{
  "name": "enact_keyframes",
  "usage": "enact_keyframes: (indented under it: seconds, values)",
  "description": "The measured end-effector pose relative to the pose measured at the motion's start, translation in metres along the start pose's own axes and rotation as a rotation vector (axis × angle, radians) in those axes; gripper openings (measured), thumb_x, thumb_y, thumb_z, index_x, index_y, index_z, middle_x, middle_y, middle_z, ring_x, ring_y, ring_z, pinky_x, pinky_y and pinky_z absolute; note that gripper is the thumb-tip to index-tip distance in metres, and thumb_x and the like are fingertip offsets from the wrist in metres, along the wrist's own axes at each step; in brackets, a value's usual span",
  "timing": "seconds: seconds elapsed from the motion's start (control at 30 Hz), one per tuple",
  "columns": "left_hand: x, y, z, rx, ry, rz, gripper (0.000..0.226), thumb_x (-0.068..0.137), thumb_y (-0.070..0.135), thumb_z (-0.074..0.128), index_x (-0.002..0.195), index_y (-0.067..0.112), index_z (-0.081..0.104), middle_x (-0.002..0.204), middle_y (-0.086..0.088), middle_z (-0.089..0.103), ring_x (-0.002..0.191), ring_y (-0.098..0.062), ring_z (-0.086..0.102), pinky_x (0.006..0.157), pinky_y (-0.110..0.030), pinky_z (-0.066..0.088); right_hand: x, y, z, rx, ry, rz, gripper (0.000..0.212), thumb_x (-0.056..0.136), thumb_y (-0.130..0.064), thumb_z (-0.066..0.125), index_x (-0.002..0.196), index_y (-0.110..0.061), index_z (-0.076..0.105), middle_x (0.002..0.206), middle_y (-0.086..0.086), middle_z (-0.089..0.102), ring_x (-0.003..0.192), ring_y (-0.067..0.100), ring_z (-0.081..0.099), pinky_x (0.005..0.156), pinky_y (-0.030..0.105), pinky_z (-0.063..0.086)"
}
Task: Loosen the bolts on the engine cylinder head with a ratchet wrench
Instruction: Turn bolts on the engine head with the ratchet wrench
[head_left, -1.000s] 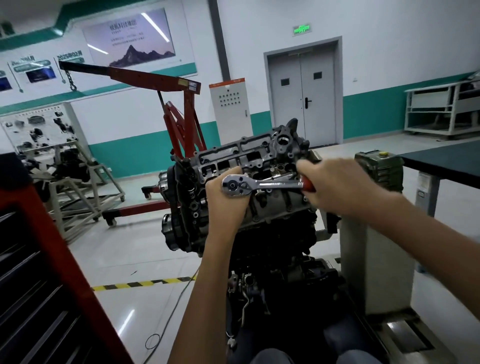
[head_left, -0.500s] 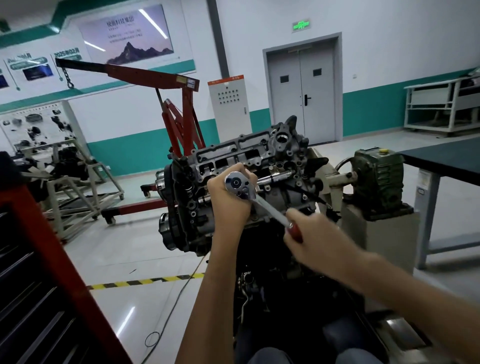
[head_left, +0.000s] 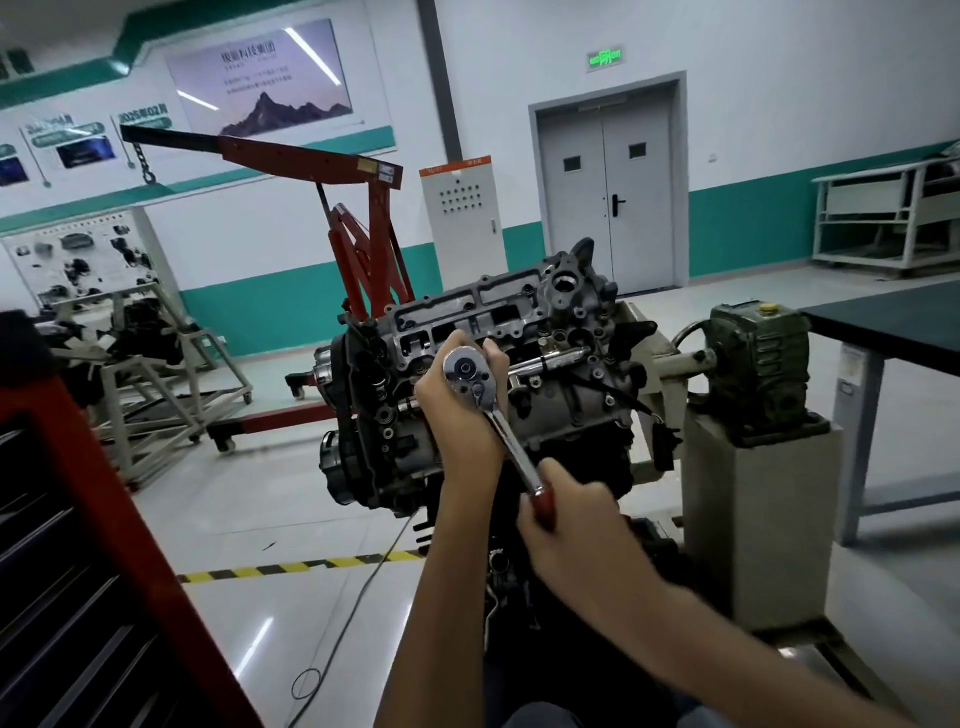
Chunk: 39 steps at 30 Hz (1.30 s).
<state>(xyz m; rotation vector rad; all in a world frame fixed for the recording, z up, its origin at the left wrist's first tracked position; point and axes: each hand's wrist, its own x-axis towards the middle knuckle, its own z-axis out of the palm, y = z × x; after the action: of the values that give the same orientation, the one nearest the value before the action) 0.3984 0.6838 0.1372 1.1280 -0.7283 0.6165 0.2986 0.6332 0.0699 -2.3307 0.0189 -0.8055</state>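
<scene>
Chrome ratchet wrench (head_left: 501, 434), centre of frame: its head sits on the cylinder head (head_left: 582, 317), with the bolt hidden beneath. The left hand (head_left: 448, 426) cups the wrench head, grip curled round it. The right hand (head_left: 569, 525) has its grip clenched on the red handle end. The handle pointed right a second ago and now points lower right, a clockwise arc. That is probably the ratchet's return stroke, not loosening. Bolt progress cannot be told.

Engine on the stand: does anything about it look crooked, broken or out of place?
The engine sits tilted on its stand, top face toward the person; that looks deliberate. The one stray item is a thin cable trailing over the floor below it, across the striped tape. No spill or damage shows.
</scene>
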Motion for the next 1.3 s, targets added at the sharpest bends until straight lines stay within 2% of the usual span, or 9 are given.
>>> enact_keyframes:
  seconds: [0.13, 0.33, 0.5, 0.7, 0.77, 0.87, 0.97, 1.1, 1.3]
  values:
    - [0.006, -0.003, -0.003, -0.085, -0.051, -0.076, 0.044, 0.087, -0.017, 0.048, 0.063, 0.019, 0.040, 0.050, 0.019, 0.041, 0.050, 0.003, 0.038, 0.060, -0.008, 0.040, -0.003, -0.005, 0.012, 0.094, -0.002, 0.030, 0.021, 0.087, -0.022, 0.051, 0.073, -0.022, 0.035, 0.058, 0.001, 0.045, 0.047, 0.016, 0.045, 0.047, 0.030, 0.041]
    - [0.014, 0.006, -0.027, 0.078, -0.245, 0.041, 0.037, 0.073, -0.018, 0.052, 0.051, 0.010, 0.039, 0.054, 0.000, 0.030, 0.052, -0.001, 0.027, 0.051, -0.015, 0.024, 0.054, 0.010, -0.085, -0.594, -0.138, -0.358, 0.008, 0.088, -0.022, 0.047, 0.087, -0.018, 0.041, 0.062, -0.004, 0.048, 0.051, 0.017, 0.051, 0.049, 0.029, 0.045]
    - [0.019, 0.004, -0.029, 0.245, -0.351, 0.127, 0.036, 0.074, -0.009, 0.054, 0.052, 0.012, 0.035, 0.051, 0.009, 0.030, 0.051, -0.003, 0.025, 0.049, -0.028, 0.022, 0.091, 0.005, -0.126, -0.852, -0.050, -0.454, 0.017, 0.084, -0.022, 0.052, 0.084, -0.017, 0.035, 0.054, -0.011, 0.033, 0.048, 0.012, 0.043, 0.049, 0.022, 0.035]
    - [0.006, 0.001, -0.011, 0.074, -0.037, 0.010, 0.038, 0.086, -0.004, 0.052, 0.062, 0.023, 0.040, 0.054, 0.018, 0.040, 0.053, 0.002, 0.034, 0.055, -0.012, 0.034, 0.024, 0.007, -0.043, -0.367, 0.014, -0.124, 0.019, 0.086, -0.022, 0.052, 0.082, -0.021, 0.034, 0.060, -0.004, 0.044, 0.057, 0.018, 0.056, 0.049, 0.025, 0.044]
    - [0.003, 0.003, -0.002, -0.155, -0.064, -0.113, 0.042, 0.088, -0.004, 0.043, 0.058, 0.025, 0.044, 0.052, 0.019, 0.039, 0.050, 0.002, 0.034, 0.052, -0.011, 0.031, 0.004, 0.000, -0.008, -0.077, -0.003, -0.018, 0.020, 0.087, -0.022, 0.052, 0.079, -0.021, 0.034, 0.062, -0.003, 0.047, 0.054, 0.014, 0.052, 0.049, 0.023, 0.043]
    - [0.002, -0.003, -0.003, -0.176, -0.148, -0.154, 0.044, 0.089, -0.009, 0.040, 0.059, 0.023, 0.041, 0.052, 0.020, 0.040, 0.050, 0.003, 0.035, 0.057, -0.018, 0.028, -0.007, -0.007, 0.023, 0.153, 0.053, 0.048, 0.029, 0.086, -0.020, 0.052, 0.068, -0.026, 0.031, 0.056, -0.003, 0.040, 0.044, 0.013, 0.042, 0.045, 0.023, 0.035]
    - [0.009, 0.004, -0.011, -0.144, -0.236, -0.118, 0.033, 0.074, 0.013, 0.054, 0.050, 0.031, 0.039, 0.050, 0.015, 0.032, 0.049, -0.006, 0.027, 0.052, -0.019, 0.021, 0.003, 0.003, 0.000, -0.002, 0.007, -0.033, 0.024, 0.084, -0.020, 0.052, 0.073, -0.023, 0.031, 0.056, -0.003, 0.038, 0.046, 0.016, 0.042, 0.048, 0.025, 0.034]
    - [0.017, -0.001, -0.027, 0.123, -0.282, 0.025, 0.044, 0.075, -0.019, 0.052, 0.052, 0.015, 0.037, 0.051, 0.013, 0.034, 0.051, -0.004, 0.029, 0.049, -0.021, 0.029, 0.045, 0.016, -0.072, -0.488, -0.134, -0.283, 0.021, 0.086, -0.020, 0.051, 0.079, -0.025, 0.032, 0.055, -0.010, 0.039, 0.044, 0.008, 0.044, 0.042, 0.018, 0.032]
    - [0.018, 0.001, -0.024, 0.293, -0.302, 0.105, 0.041, 0.075, -0.011, 0.056, 0.053, 0.017, 0.035, 0.051, 0.007, 0.032, 0.051, -0.004, 0.026, 0.050, -0.025, 0.024, 0.083, 0.012, -0.119, -0.802, -0.028, -0.343, 0.012, 0.085, -0.018, 0.052, 0.089, -0.016, 0.041, 0.058, -0.006, 0.045, 0.054, 0.015, 0.051, 0.055, 0.029, 0.047]
